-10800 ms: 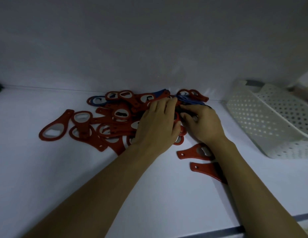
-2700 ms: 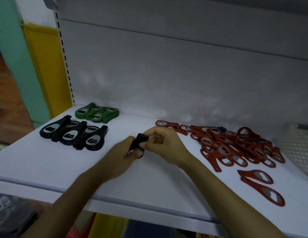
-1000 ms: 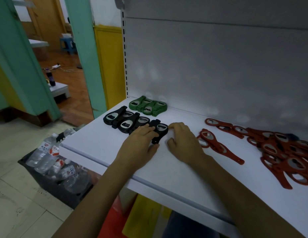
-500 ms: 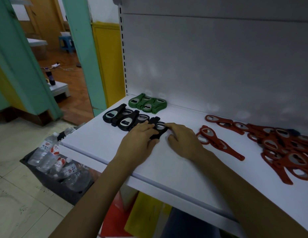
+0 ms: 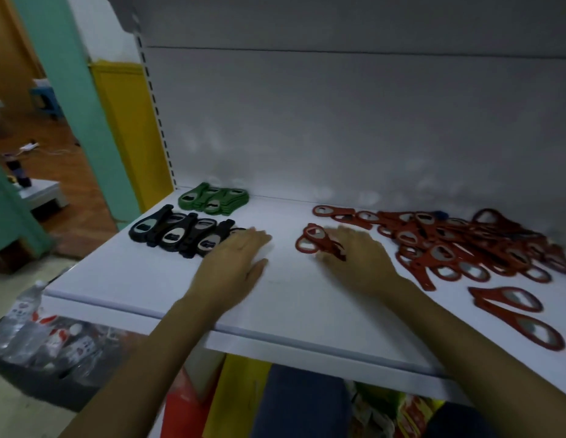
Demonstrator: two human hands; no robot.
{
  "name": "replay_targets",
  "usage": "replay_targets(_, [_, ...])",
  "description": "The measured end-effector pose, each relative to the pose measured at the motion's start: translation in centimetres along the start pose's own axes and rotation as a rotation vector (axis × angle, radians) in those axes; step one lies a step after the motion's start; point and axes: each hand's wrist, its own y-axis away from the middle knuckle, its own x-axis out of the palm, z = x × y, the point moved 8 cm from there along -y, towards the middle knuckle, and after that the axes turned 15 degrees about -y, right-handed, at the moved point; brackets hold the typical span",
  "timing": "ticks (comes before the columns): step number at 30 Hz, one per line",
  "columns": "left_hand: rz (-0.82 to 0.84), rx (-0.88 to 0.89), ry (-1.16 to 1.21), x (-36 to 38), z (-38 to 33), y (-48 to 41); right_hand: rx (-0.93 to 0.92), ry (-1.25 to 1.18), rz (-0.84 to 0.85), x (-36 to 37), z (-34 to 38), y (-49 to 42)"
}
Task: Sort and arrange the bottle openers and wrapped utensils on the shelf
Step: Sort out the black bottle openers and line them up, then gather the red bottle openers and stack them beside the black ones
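Now the left hand (image 5: 234, 263) lies palm-down on the white shelf (image 5: 291, 314), fingers straight and close together, its tips at the right end of the row of black bottle openers (image 5: 174, 232), behind which sits a green stack (image 5: 212, 199). The right hand (image 5: 360, 263) reaches over the handles of two red openers (image 5: 313, 241) just left of the red pile (image 5: 465, 245). Blur hides whether it pinches them.

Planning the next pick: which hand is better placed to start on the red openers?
Right. The right hand lies at the nearest red openers, the red pile beside it; the left hand rests by the black openers.
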Motion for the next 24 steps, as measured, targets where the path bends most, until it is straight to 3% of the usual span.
replay_targets(2, [0.058,0.06,0.043,1.4,-3.2,-1.2,0.021,0.033,0.051,-0.1,-1.6,0.9])
replay_targets(4, [0.105,0.081,0.043,2.9,-5.4,-2.5,0.021,0.106,-0.029,-1.3,-2.8,1.2])
replay_targets(9, [0.316,-0.045,-0.012,6.3,-8.0,-5.5,0.093,0.198,-0.096,-3.0,-5.1,0.6])
replay_targets(13, [0.255,-0.223,0.086,6.2,-8.4,-8.5,0.181,0.153,-0.12,-4.0,-6.3,-0.9])
replay_targets(19, [0.157,-0.252,0.217,7.6,-10.0,-11.2,0.239,0.029,-0.194,-5.3,-8.5,-1.9])
replay_targets(24, [0.154,-0.379,0.081,8.8,-8.1,-11.3,0.166,-0.072,-0.299,-5.3,-8.8,-1.0])
